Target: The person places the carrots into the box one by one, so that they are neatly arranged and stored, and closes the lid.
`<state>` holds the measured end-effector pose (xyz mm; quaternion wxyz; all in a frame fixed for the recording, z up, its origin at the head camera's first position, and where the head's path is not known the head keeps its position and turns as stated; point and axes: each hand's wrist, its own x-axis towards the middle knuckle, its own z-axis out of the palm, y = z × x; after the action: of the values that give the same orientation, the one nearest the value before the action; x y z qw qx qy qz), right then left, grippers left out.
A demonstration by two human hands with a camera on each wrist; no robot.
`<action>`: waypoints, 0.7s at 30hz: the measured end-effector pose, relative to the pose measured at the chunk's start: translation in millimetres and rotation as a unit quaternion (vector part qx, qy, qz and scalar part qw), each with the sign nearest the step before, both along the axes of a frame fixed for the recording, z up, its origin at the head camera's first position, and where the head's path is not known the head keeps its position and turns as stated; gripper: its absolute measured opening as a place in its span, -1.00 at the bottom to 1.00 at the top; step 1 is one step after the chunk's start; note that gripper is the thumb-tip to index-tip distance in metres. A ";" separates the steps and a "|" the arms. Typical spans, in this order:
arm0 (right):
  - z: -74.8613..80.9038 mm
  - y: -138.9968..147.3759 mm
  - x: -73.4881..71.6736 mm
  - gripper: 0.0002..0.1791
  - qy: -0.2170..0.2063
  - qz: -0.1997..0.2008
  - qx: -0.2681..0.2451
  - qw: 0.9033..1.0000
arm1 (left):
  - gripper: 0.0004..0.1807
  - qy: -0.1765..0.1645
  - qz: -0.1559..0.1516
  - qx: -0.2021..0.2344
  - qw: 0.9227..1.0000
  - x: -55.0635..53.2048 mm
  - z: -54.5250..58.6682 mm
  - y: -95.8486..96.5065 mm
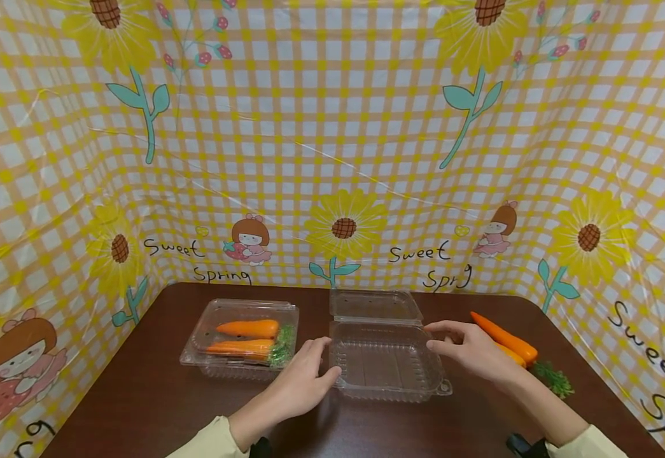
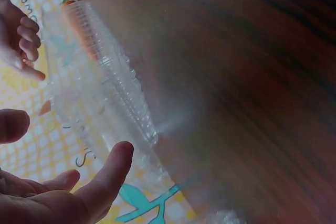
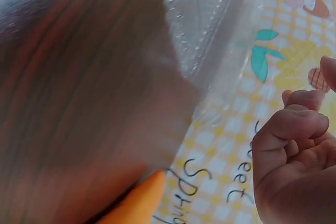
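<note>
Flanking an unlidded, clear, ribbed plastic box (image 1: 378,362), my two bare hands sit at its sides on the glossy dark-brown wooden table (image 1: 392,432). The box lies right in front of me, between my palms, its clear hinged lid (image 1: 375,306) folded back toward the far cloth wall. My left hand (image 1: 300,388) is at the box's left wall, fingers released and parted, thumb reaching toward the near left corner; whether its tips touch the plastic I cannot tell. My right hand (image 1: 472,353) is by the right rim, thumb and forefinger pointing at it, the other fingers loosely bent and grasping nothing; contact there is unclear to me too. Beyond my left hand, a second clear plastic box (image 1: 197,359), closed, contains two orange carrots (image 1: 249,329) with frilly green tops. Just past my right hand lie more orange carrots (image 1: 506,340), partly behind it, their leafy green tops (image 1: 552,380) toward me. Cream sleeves (image 1: 217,439) cover my forearms, and a yellow-checked cloth printed with sunflowers (image 1: 286,172) surrounds the table's far and side edges.
</note>
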<state>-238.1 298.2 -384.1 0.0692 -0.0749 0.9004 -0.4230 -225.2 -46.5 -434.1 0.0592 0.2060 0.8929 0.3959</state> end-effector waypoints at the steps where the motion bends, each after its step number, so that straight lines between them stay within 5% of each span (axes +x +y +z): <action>1: -1.4 2.7 0.4 -0.43 -0.001 -0.004 -0.002 1.000 | -0.26 -0.001 0.000 -0.002 1.000 -1.4 -1.5 1.5; 21: -21.7 58.7 -2.8 -0.21 -0.019 -0.075 -0.034 0.996 | -0.29 -0.003 0.020 0.004 1.000 -11.0 -16.7 10.4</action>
<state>-241.0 356.8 -405.8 0.0521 -0.0014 0.8872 -0.4585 -236.2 -36.1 -450.8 0.0538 0.1873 0.8950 0.4012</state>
